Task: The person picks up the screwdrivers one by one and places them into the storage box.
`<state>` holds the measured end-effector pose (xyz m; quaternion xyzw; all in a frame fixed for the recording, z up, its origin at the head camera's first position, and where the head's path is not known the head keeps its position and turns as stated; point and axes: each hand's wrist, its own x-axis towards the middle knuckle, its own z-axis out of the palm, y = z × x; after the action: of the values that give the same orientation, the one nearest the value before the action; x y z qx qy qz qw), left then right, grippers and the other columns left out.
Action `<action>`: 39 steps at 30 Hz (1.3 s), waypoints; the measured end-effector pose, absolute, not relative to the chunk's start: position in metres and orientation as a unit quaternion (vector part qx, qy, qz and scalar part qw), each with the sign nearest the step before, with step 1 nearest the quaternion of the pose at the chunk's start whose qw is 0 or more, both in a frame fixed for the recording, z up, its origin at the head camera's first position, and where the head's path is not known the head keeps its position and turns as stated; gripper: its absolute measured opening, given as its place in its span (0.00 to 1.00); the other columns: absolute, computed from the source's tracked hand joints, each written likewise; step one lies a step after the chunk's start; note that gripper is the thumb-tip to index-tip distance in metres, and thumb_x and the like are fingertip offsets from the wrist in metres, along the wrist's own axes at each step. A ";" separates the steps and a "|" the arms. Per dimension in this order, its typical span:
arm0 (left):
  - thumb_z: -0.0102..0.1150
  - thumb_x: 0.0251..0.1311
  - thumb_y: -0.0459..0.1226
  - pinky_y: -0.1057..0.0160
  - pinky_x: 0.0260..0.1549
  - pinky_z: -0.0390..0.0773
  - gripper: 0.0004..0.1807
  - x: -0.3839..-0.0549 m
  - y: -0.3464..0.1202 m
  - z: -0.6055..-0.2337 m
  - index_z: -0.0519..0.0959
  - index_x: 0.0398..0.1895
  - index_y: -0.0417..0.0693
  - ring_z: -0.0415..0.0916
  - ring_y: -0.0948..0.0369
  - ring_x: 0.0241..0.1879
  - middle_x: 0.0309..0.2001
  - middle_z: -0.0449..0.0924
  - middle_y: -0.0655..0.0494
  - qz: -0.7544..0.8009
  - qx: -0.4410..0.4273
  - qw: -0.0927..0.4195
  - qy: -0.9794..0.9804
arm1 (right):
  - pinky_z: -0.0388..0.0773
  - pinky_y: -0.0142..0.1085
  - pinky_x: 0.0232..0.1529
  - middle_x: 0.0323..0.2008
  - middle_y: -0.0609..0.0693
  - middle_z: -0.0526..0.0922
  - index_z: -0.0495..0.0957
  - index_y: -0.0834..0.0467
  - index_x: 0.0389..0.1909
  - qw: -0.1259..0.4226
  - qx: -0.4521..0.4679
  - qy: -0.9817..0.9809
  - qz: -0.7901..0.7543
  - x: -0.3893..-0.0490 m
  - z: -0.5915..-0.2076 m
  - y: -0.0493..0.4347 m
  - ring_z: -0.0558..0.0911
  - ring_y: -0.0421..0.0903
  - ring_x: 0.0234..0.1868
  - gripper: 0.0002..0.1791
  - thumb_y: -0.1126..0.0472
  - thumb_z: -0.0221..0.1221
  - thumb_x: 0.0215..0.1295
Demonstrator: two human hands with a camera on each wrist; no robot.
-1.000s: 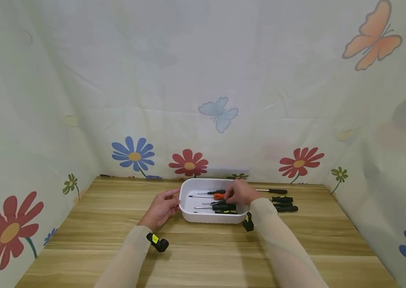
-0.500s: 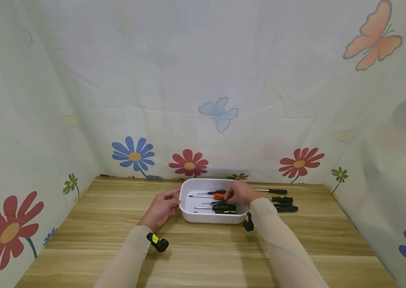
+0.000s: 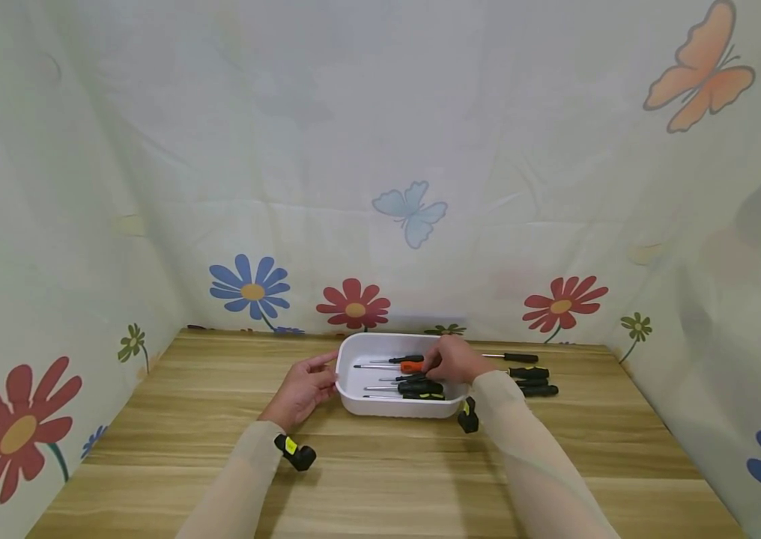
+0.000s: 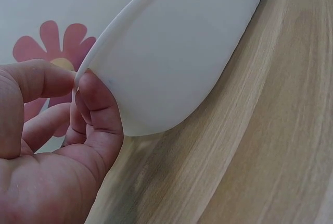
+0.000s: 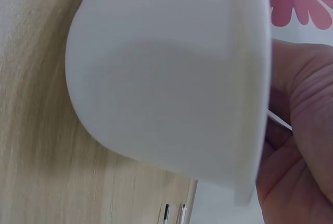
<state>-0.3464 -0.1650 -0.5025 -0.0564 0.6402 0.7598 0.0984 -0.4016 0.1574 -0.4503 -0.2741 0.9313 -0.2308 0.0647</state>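
Note:
A white plastic tray (image 3: 394,408) with tall sides stands on the table and holds several screwdrivers. Its left rim is pinched between the thumb and fingers of my left hand (image 3: 302,391), plainly so in the left wrist view. My right hand (image 3: 456,361) reaches over the tray's right side, its curled fingers at the end of an orange-handled screwdriver (image 3: 411,367). In the right wrist view the tray wall (image 5: 166,88) hides the fingertips, and a thin metal shaft (image 5: 280,120) shows beside the right hand (image 5: 307,114). Black-handled screwdrivers (image 3: 421,388) lie nearest the tray's front wall.
Right of the tray, several more black-handled screwdrivers (image 3: 520,358) lie on the wood-grain table (image 3: 380,479). A flower-printed cloth (image 3: 421,135) hangs behind and at both sides. A small black device with a yellow label (image 3: 296,453) is strapped at the left wrist.
My right hand and wrist have shifted very slightly to the right. The left hand keeps its place on the rim, and the tray stays put.

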 end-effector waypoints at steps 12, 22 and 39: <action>0.56 0.67 0.25 0.61 0.43 0.84 0.30 -0.348 -0.164 -0.503 0.72 0.72 0.46 0.78 0.58 0.35 0.48 0.74 0.42 0.755 -0.054 0.096 0.646 | 0.84 0.37 0.40 0.32 0.47 0.90 0.91 0.60 0.33 0.054 -0.275 0.919 -0.279 -0.398 -0.440 0.173 0.83 0.37 0.32 0.03 0.67 0.72 0.58; 0.57 0.67 0.25 0.61 0.42 0.84 0.29 -0.349 -0.164 -0.504 0.73 0.72 0.46 0.78 0.57 0.35 0.44 0.75 0.46 0.755 -0.052 0.093 0.647 | 0.82 0.37 0.40 0.34 0.44 0.90 0.91 0.54 0.37 0.058 -0.241 0.909 -0.334 -0.390 -0.436 0.197 0.82 0.41 0.35 0.06 0.58 0.72 0.61; 0.58 0.66 0.25 0.61 0.43 0.84 0.30 -0.347 -0.164 -0.504 0.73 0.72 0.47 0.78 0.57 0.35 0.43 0.76 0.47 0.762 -0.054 0.093 0.638 | 0.83 0.37 0.40 0.40 0.49 0.90 0.90 0.57 0.44 0.018 -0.190 0.894 -0.406 -0.381 -0.442 0.237 0.85 0.43 0.39 0.13 0.54 0.71 0.63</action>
<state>-0.3474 -0.1644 -0.5044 -0.0536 0.6382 0.7624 0.0928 -0.3805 0.2368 -0.4418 -0.1897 0.8940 -0.4056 0.0180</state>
